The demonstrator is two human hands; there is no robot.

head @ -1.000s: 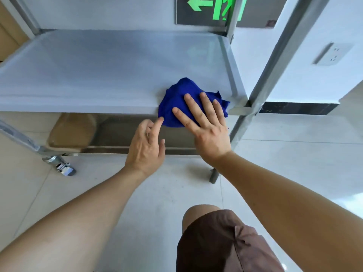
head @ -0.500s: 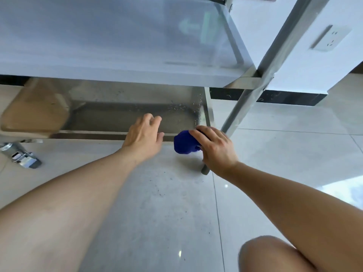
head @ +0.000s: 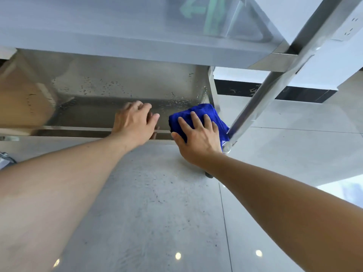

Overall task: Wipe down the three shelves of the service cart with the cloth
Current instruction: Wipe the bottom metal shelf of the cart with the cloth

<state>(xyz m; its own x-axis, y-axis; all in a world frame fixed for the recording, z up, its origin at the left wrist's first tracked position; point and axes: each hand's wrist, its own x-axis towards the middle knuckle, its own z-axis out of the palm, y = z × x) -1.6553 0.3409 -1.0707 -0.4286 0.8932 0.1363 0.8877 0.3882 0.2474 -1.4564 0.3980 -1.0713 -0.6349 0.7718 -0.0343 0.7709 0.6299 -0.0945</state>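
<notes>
We see only our two forearms and hands, both bare from the frame's edge to the fingertips: no sleeves, no gloves, no watch, ring or band. Our left hand [head: 135, 124] and right hand [head: 198, 138] have short, unpainted nails. Fine hair shows faintly along both forearms.

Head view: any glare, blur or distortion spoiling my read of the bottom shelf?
Head view: the bottom shelf is mirror-like, reflecting brown and grey patches, with droplets visible; the left hand is slightly motion-blurred; the cloth under the right hand is sharp; wide-angle distortion slants the cart post; ceiling-light reflections dot the floor.
</notes>
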